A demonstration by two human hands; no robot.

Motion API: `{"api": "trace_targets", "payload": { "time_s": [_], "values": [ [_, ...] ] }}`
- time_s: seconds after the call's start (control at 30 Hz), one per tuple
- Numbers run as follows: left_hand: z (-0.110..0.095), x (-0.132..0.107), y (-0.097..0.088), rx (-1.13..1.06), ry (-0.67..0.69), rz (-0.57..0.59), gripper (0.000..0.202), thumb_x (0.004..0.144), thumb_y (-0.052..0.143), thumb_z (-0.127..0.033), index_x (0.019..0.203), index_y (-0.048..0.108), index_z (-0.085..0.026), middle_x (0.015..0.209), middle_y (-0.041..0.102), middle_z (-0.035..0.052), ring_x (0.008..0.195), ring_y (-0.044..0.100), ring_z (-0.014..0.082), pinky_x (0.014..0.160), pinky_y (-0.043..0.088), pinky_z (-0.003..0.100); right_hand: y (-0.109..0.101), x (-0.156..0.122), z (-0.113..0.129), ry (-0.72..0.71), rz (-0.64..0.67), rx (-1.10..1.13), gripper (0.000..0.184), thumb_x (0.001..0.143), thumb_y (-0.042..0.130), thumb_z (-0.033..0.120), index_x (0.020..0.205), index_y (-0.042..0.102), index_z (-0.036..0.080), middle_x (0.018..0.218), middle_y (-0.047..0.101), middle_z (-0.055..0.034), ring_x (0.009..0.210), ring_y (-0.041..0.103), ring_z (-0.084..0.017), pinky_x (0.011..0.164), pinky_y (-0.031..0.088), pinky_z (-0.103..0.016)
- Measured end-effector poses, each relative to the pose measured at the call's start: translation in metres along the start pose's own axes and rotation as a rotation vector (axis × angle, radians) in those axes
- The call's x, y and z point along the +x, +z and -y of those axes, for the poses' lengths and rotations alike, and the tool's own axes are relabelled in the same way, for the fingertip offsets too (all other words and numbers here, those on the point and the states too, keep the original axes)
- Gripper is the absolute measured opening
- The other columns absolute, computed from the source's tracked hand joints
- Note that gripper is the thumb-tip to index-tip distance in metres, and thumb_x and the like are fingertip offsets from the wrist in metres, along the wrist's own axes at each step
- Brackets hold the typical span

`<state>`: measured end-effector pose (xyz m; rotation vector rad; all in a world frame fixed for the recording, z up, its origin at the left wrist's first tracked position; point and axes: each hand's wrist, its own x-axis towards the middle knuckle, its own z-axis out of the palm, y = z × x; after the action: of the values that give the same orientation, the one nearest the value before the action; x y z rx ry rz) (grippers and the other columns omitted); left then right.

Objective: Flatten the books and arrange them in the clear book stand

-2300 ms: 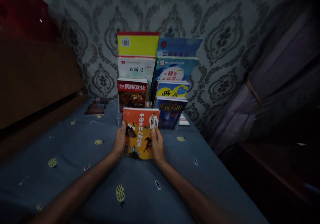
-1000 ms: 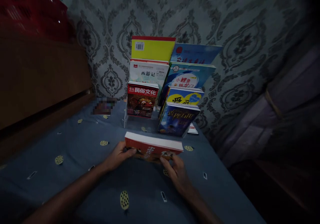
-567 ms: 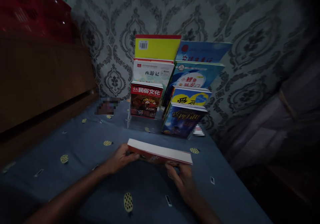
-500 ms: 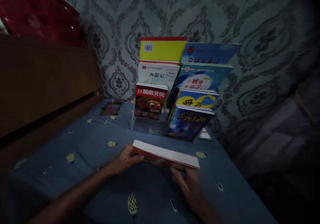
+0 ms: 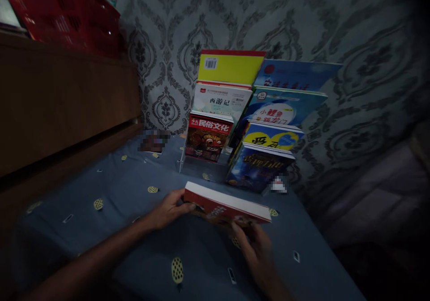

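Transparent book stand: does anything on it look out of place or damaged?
The yellow, red-edged book at back left looks odd: it shows a barcode, while the blue book beside it shows a title. No damage shows.

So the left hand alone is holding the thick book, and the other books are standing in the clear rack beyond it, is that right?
Not quite. The thick book isn't held by the left hand alone: the head view shows the right hand gripping it too. The other books do stand in the clear rack beyond it.
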<state>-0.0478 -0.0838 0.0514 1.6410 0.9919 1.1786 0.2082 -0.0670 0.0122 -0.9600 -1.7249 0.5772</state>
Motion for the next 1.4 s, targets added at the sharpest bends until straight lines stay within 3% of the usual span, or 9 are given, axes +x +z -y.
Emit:
{"api": "trace_targets", "payload": {
  "time_s": [0.2,0.37,0.43,0.6,0.9,1.07,1.23,1.3,1.4],
  "values": [
    [-0.005,-0.013,-0.006,0.176,-0.004,-0.031,0.038,0.092,0.052,-0.05,0.101,0.071,-0.018,0.094,0.07,0.0045,0.089,0.062,0.0222,0.086,0.049,0.029,-0.005,-0.007,0.007,-0.082,0.046,-0.09,0.023,0.095,0.054,0.041,0.091,0.067,0.022,0.074,0.072,-0.0046,0.066,0.069,-0.02,0.063,0.059,-0.03],
    [0.0,-0.024,-0.004,0.232,-0.017,-0.031,0.041,0.095,0.045,-0.052,0.097,0.067,-0.017,0.089,0.066,0.005,0.083,0.058,0.0204,0.08,0.047,0.028,-0.009,-0.015,0.013,-0.176,0.061,-0.212,0.025,0.095,0.053,0.038,0.111,0.067,0.023,0.099,0.075,-0.0102,0.093,0.071,-0.027,0.083,0.059,-0.039],
    [0.002,-0.024,-0.003,0.225,-0.041,-0.087,0.042,0.093,0.047,-0.056,0.091,0.067,-0.019,0.084,0.065,0.0041,0.08,0.057,0.0202,0.076,0.047,0.027,-0.01,-0.014,0.016,-0.184,0.082,-0.217,0.025,0.095,0.053,0.036,0.113,0.065,0.024,0.101,0.075,-0.0102,0.092,0.071,-0.027,0.081,0.059,-0.039],
    [-0.004,-0.005,-0.004,0.233,-0.029,-0.204,0.046,0.09,0.049,-0.06,0.08,0.068,-0.02,0.073,0.063,0.0023,0.068,0.053,0.0187,0.063,0.045,0.026,-0.001,0.008,0.014,-0.137,0.078,-0.144,0.019,0.097,0.05,0.034,0.108,0.062,0.025,0.081,0.07,-0.0047,0.07,0.067,-0.021,0.067,0.057,-0.031],
    [-0.002,0.023,-0.003,0.201,-0.086,-0.25,0.059,0.092,0.039,-0.068,0.065,0.059,-0.02,0.052,0.05,-0.0016,0.054,0.046,0.0157,0.057,0.041,0.025,0.02,0.033,0.01,0.029,0.118,0.075,0.023,0.097,0.045,0.04,0.109,0.054,0.022,0.089,0.071,-0.0041,0.073,0.068,-0.018,0.063,0.056,-0.026],
    [-0.022,0.062,-0.018,0.387,0.076,-0.291,0.067,0.093,0.031,-0.073,0.074,0.063,-0.017,0.062,0.057,0.0006,0.063,0.052,0.0162,0.061,0.041,0.026,0.017,0.082,0.02,-0.074,-0.011,0.021,0.021,0.095,0.048,0.04,0.106,0.053,0.023,0.092,0.071,-0.0053,0.078,0.068,-0.02,0.068,0.055,-0.03],
    [-0.05,0.114,-0.035,0.533,0.441,-0.576,0.058,0.098,0.031,-0.065,0.104,0.062,-0.016,0.082,0.062,0.0031,0.073,0.057,0.0158,0.069,0.043,0.026,0.02,0.143,0.037,-0.295,-0.149,-0.037,0.024,0.097,0.045,0.043,0.111,0.05,0.023,0.096,0.069,-0.0058,0.081,0.065,-0.02,0.072,0.054,-0.033],
    [-0.049,0.125,-0.037,0.569,0.506,-0.642,0.058,0.099,0.029,-0.063,0.108,0.061,-0.015,0.083,0.062,0.0035,0.075,0.058,0.0159,0.072,0.044,0.027,0.023,0.154,0.036,-0.319,-0.157,-0.047,0.028,0.098,0.043,0.045,0.114,0.049,0.023,0.096,0.068,-0.0058,0.079,0.065,-0.02,0.07,0.054,-0.033],
    [-0.036,0.131,-0.039,0.619,0.499,-0.652,0.058,0.1,0.026,-0.061,0.105,0.061,-0.015,0.081,0.062,0.0042,0.078,0.06,0.0173,0.073,0.044,0.027,0.028,0.159,0.024,-0.296,-0.12,-0.055,0.026,0.098,0.043,0.044,0.112,0.049,0.023,0.09,0.067,-0.0048,0.073,0.064,-0.02,0.067,0.053,-0.033]
  ]
}}
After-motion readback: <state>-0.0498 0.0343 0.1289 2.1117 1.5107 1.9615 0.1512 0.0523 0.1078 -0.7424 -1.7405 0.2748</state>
